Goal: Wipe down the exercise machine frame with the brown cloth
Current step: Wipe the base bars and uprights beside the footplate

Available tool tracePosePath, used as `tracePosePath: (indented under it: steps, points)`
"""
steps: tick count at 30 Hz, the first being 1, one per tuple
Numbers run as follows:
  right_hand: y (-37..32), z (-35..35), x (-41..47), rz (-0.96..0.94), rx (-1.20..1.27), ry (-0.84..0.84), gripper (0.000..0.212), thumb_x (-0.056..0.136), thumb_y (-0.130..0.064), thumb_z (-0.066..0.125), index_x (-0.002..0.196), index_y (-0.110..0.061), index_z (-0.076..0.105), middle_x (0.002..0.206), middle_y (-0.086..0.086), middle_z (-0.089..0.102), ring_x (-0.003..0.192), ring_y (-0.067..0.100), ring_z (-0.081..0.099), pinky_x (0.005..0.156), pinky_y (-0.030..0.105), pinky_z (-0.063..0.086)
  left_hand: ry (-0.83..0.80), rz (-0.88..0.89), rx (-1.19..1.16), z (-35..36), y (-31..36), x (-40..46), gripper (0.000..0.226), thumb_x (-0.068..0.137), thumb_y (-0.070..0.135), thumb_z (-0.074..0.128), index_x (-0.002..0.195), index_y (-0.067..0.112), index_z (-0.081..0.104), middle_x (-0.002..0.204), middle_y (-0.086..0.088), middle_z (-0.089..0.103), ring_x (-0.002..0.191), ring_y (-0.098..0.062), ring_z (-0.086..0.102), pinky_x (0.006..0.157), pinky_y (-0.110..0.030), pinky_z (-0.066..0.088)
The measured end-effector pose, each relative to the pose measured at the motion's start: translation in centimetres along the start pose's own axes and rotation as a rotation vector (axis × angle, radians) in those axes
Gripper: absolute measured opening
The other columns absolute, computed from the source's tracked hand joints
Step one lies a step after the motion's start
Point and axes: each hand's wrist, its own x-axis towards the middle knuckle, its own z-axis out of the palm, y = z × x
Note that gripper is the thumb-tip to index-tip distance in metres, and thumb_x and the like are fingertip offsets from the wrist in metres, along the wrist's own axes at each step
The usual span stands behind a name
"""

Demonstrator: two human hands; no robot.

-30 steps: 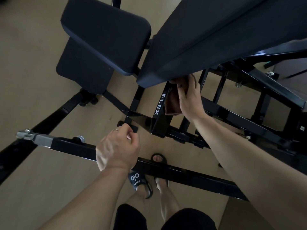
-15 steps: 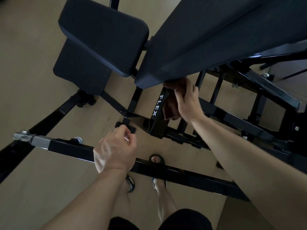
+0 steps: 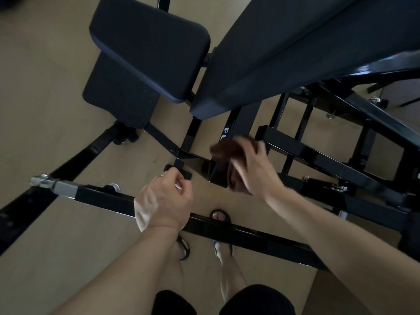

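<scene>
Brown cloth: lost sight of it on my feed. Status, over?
Right hand grips brown cloth on the black upright post, blurred. Left hand loosely curled, empty, above the near bar. Nothing in the way.

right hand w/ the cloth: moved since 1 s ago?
Yes. The right hand with the brown cloth has slid down the lettered frame post, from just under the back pad to near the post's foot.
</scene>
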Motion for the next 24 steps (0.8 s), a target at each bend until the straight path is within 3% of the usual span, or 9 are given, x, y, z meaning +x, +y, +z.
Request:
tracePosePath:
  steps: [1,3,7,10,13,15,17,20,24]
  points:
    - [-0.4,-0.5,1.7,0.048,0.056,0.096,0.047,0.107,-0.04,0.046,0.151,-0.042,0.028,0.137,0.004,0.035,0.086,0.008,0.052,0.075,0.022,0.049,0.002,0.004,-0.001,0.0,0.0,0.0,0.021,0.093,0.039,0.046,0.077,0.029,0.054,0.065,0.009,0.056,0.059,-0.021,0.055,0.055,-0.032,0.046]
    - [-1.6,-0.6,4.4,0.149,0.104,0.225,0.045,0.108,-0.042,0.042,0.151,-0.039,0.03,0.137,0.006,0.034,0.092,0.02,0.059,0.077,0.031,0.052,0.013,0.007,0.006,0.1,0.0,0.0,0.021,0.093,0.04,0.047,0.076,0.029,0.053,0.063,0.009,0.054,0.057,-0.02,0.054,0.054,-0.03,0.043]
    - [-2.8,1.7,2.4,0.177,0.058,0.181,0.043,0.107,-0.042,0.042,0.148,-0.046,0.027,0.142,0.009,0.031,0.101,0.031,0.063,0.089,0.05,0.06,0.04,0.014,0.01,0.2,-0.2,0.0,0.021,0.091,0.04,0.046,0.074,0.03,0.051,0.059,0.011,0.049,0.053,-0.015,0.047,0.05,-0.023,0.023]
    - [-2.3,3.3,-1.9,0.102,-0.026,-0.003,0.048,0.106,-0.043,0.044,0.149,-0.051,0.022,0.147,0.005,0.026,0.103,0.029,0.064,0.092,0.047,0.059,0.032,0.004,0.003,0.3,-0.1,0.0,0.025,0.089,0.044,0.039,0.075,0.03,0.053,0.063,0.011,0.054,0.057,-0.017,0.051,0.051,-0.025,0.026]
    - [-1.4,2.9,-3.8,0.002,-0.145,-0.107,0.052,0.102,-0.049,0.042,0.15,-0.049,0.021,0.142,0.008,0.033,0.091,0.023,0.062,0.084,0.035,0.057,0.032,0.0,-0.005,0.2,0.0,-0.1,0.026,0.09,0.044,0.039,0.076,0.029,0.054,0.066,0.011,0.056,0.059,-0.018,0.054,0.053,-0.027,0.036]
    - [-0.9,1.8,-2.0,0.016,-0.071,-0.045,0.051,0.103,-0.047,0.045,0.149,-0.047,0.025,0.139,0.009,0.036,0.081,0.015,0.058,0.075,0.028,0.059,0.029,-0.002,-0.007,0.2,-0.1,-0.1,0.022,0.093,0.041,0.045,0.076,0.029,0.054,0.066,0.01,0.057,0.06,-0.018,0.055,0.054,-0.028,0.039]
    - [-1.4,0.8,0.9,0.103,0.023,0.12,0.045,0.106,-0.043,0.046,0.147,-0.043,0.028,0.137,0.009,0.036,0.079,0.015,0.059,0.067,0.021,0.056,0.023,-0.002,0.002,0.2,-0.1,0.0,0.021,0.093,0.039,0.048,0.075,0.03,0.053,0.065,0.011,0.055,0.06,-0.018,0.054,0.053,-0.028,0.036]
    - [-3.2,1.3,3.0,0.196,0.027,0.249,0.041,0.107,-0.043,0.042,0.145,-0.041,0.026,0.136,0.012,0.034,0.087,0.026,0.058,0.076,0.037,0.057,0.023,-0.013,0.011,0.2,0.0,0.0,0.02,0.092,0.038,0.048,0.075,0.029,0.052,0.064,0.01,0.052,0.06,-0.018,0.053,0.052,-0.027,0.029]
    - [-3.8,3.3,-0.9,0.205,-0.009,0.08,0.049,0.108,-0.041,0.042,0.152,-0.041,0.022,0.143,0.014,0.032,0.078,0.02,0.057,0.077,0.039,0.058,0.03,-0.003,0.004,0.4,-0.2,0.1,0.02,0.092,0.039,0.049,0.076,0.029,0.053,0.065,0.01,0.055,0.061,-0.018,0.054,0.052,-0.028,0.033]
